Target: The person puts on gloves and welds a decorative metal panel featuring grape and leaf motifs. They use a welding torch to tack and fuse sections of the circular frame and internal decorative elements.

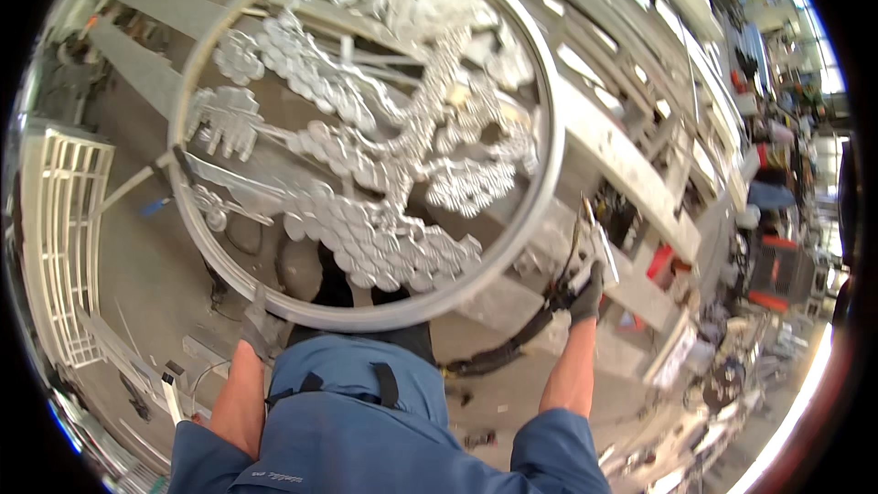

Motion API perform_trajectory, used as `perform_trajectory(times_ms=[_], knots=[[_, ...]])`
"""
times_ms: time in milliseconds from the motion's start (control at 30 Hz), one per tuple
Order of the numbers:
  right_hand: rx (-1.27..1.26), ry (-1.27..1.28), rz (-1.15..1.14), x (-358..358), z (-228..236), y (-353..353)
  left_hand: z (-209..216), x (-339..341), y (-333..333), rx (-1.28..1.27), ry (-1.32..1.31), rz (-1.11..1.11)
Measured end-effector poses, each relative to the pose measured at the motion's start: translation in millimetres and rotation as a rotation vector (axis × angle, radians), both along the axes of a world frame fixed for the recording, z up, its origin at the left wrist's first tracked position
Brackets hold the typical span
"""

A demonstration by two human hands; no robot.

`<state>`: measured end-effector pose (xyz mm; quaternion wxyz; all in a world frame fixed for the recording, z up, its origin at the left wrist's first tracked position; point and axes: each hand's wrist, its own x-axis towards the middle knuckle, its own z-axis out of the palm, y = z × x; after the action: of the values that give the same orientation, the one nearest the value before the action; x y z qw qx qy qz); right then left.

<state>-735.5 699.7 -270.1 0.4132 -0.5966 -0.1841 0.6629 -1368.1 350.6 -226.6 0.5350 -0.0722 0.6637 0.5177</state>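
A large round metal frame (pixel 546 165) stands in front of me, filled with silvery openwork (pixel 343 224) of scalloped leaf clusters and a knobbly tree trunk. At its lower left rim is my left hand (pixel 261 325), in a grey glove, with a digit laid over the edge and the others partly hidden. To the right, apart from the ring, my right hand (pixel 586 300) wears a dark glove and is closed around what looks like a welding torch (pixel 599 247). A thick black cable (pixel 508 348) runs from near the torch down to the left.
Long pale metal beams (pixel 631 169) lie behind and right of the ring. A white barred panel (pixel 69 238) stands at the left. Farther right are a red and black crate-like unit (pixel 777 273) and cluttered benches. Loose scraps lie on the floor near my right arm.
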Motion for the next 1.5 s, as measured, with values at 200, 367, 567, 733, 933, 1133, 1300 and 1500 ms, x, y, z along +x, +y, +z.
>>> perform_trajectory(times_ms=[200, 367, 567, 733, 933, 1133, 1300, 1500], knots=[[-0.058, -0.025, -0.247, -12.7, -5.4, -2.3, 3.4, -21.1, 12.4, -0.255, -0.097, 0.115], [-0.158, -0.288, -0.297, -29.9, 9.5, 0.6, 5.6, -52.3, -9.7, -0.321, -0.066, 0.118], [-0.069, -0.568, -0.206, -15.2, -20.9, -23.2, 6.7, -171.7, -27.6, -0.545, 0.878, -0.186], [0.03, -0.966, 0.045, -26.4, 11.7, -61.1, 89.0, -268.4, 69.2, -0.473, 1.477, -0.409], [-0.056, -0.871, -0.06, -134.7, 46.7, -179.3, 62.2, -412.8, 119.1, -0.265, 1.671, -0.673], [-0.179, -0.581, -0.12, -242.7, 48.4, -284.7, 63.9, -434.6, 143.4, -0.24, 1.289, -1.06], [-0.179, -0.697, 0.028, -380.9, 104.7, -308.3, 51.9, -426.2, 103.6, 0.068, 1.678, -0.814], [-0.083, -0.679, 0.239, -456.8, 133.0, -292.4, 17.6, -409.1, 21.8, -0.171, 1.939, -0.939]])
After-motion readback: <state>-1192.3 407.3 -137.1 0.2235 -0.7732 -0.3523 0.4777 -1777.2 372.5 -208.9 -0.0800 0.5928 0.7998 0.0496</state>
